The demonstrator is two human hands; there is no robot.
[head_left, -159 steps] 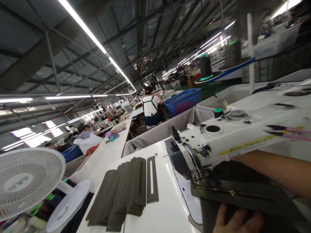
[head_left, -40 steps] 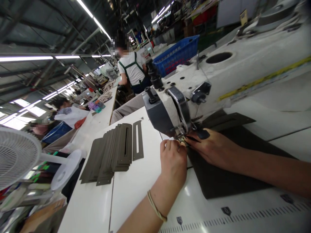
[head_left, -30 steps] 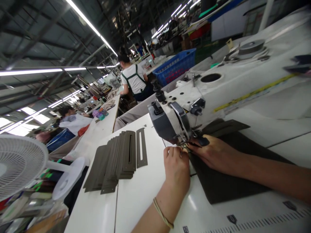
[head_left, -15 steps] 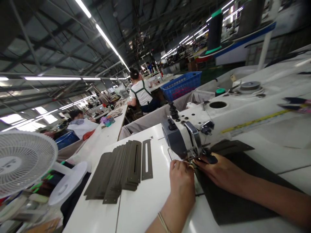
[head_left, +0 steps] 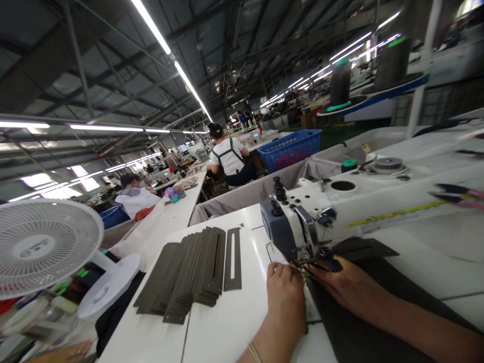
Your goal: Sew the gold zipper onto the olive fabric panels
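Observation:
The white and grey sewing machine (head_left: pixel 282 229) stands over the table, and both my hands are at its needle area. My left hand (head_left: pixel 286 302) is closed there, its fingers curled in front of the presser foot; what they pinch is hidden. Under the machine head reaches my right hand (head_left: pixel 351 287), its fingertips partly covered by the machine, holding the large dark panel (head_left: pixel 351 327). This panel slopes down toward me beneath my right forearm. A dark slotted piece (head_left: pixel 365 248) lies behind my right hand. To the left are a fanned stack of dark slotted pieces (head_left: pixel 196 267) and one separate slotted strip (head_left: pixel 237 259).
A white fan (head_left: pixel 49 247) stands at the left edge. Scissors (head_left: pixel 457 194) and a yellow tape measure (head_left: pixel 393 214) lie on the machine arm. A blue crate (head_left: pixel 291 151) and a seated person (head_left: pixel 230 156) are beyond the table. Thread cones (head_left: pixel 340 85) stand upper right.
The camera view has shifted, so the scene sits lower and slightly to the right. Both hands stay at the needle area, with no clear change of hold.

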